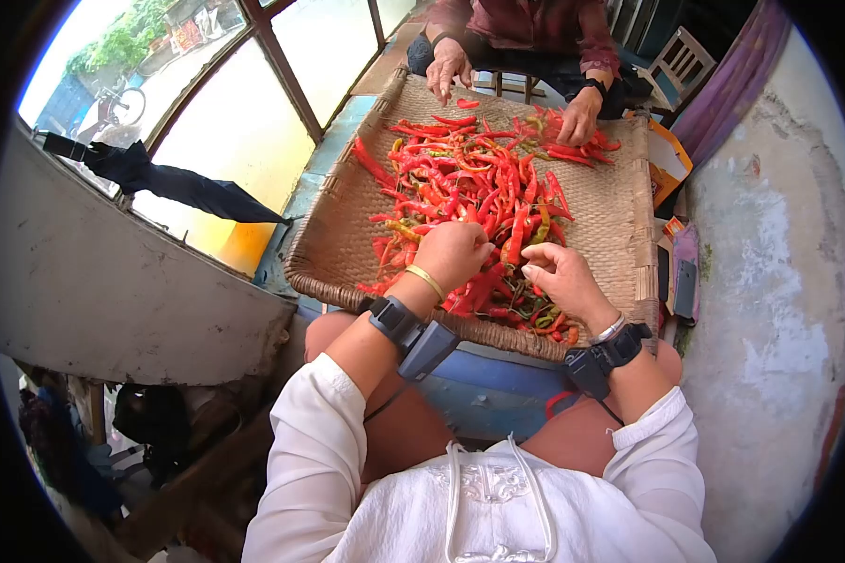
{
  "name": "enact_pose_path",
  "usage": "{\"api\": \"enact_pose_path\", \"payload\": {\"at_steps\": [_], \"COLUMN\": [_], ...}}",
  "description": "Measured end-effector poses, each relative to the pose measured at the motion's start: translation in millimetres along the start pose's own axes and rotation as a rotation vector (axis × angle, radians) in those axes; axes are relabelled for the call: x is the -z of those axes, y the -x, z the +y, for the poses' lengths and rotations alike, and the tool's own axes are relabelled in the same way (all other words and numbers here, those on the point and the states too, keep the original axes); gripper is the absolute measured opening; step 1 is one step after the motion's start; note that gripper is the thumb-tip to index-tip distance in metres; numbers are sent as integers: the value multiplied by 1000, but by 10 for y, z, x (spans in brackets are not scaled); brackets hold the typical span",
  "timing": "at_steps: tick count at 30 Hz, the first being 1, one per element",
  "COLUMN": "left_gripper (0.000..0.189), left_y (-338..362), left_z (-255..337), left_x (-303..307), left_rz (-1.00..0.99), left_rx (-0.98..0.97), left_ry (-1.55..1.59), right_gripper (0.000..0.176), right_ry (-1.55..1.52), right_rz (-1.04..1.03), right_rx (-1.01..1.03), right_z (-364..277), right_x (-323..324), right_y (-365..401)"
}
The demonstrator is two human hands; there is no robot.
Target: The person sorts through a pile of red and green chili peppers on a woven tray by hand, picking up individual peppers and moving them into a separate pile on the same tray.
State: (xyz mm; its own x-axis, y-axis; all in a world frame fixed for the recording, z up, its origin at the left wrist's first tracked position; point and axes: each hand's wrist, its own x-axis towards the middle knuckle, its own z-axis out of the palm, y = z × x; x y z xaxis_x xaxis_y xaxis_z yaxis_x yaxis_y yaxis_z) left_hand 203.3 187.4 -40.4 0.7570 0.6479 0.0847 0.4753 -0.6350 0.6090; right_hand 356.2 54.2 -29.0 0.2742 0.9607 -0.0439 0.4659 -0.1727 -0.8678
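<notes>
A heap of red chili peppers (469,183) lies in a large woven basket tray (333,249), with a few yellowish and green ones mixed in. My left hand (453,255) is over the near part of the heap, its fingers curled closed; what they hold, if anything, is hidden. Just to the right, my right hand (565,283) has thumb and forefinger drawn together in a pinch, and I cannot make out anything between them. A large red chili (516,235) shows between my two hands. Darker, greenish chilies (543,322) lie below, by the near rim.
Across the tray sits another person; one hand (450,70) hangs over the far left edge, the other (580,117) touches chilies at the far right. A folded dark umbrella (192,192) leans by the window. A wooden chair (678,68) and cardboard box (667,164) stand right.
</notes>
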Motion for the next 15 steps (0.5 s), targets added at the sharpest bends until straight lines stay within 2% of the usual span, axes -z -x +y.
{"api": "enact_pose_path", "payload": {"at_steps": [1,3,5,7,9,13,15], "left_gripper": [23,24,23,22,21,20,22], "left_y": [-17,-79,-93,-133,-147,-145,-146], "left_z": [33,67,60,34,18,126,110], "left_x": [-9,-28,-71,-104,-160,-180,-184], "left_rz": [-7,37,-33,-102,-204,-224,-215], "left_rx": [4,40,33,24,-53,-52,-55], "left_ry": [9,-347,-331,-317,-216,-199,-168], "right_gripper": [33,34,36,38,31,19,16], "right_ry": [62,9,-44,-274,-292,-374,-197], "right_rz": [-5,-36,-59,-63,-67,-122,-69], "right_rx": [-19,-79,-139,-345,-370,-305,-131], "right_z": [146,366,511,509,500,481,384], "right_x": [3,-59,-82,-148,-171,-217,-169], "right_y": [-57,-151,-214,-285,-323,-391,-339]}}
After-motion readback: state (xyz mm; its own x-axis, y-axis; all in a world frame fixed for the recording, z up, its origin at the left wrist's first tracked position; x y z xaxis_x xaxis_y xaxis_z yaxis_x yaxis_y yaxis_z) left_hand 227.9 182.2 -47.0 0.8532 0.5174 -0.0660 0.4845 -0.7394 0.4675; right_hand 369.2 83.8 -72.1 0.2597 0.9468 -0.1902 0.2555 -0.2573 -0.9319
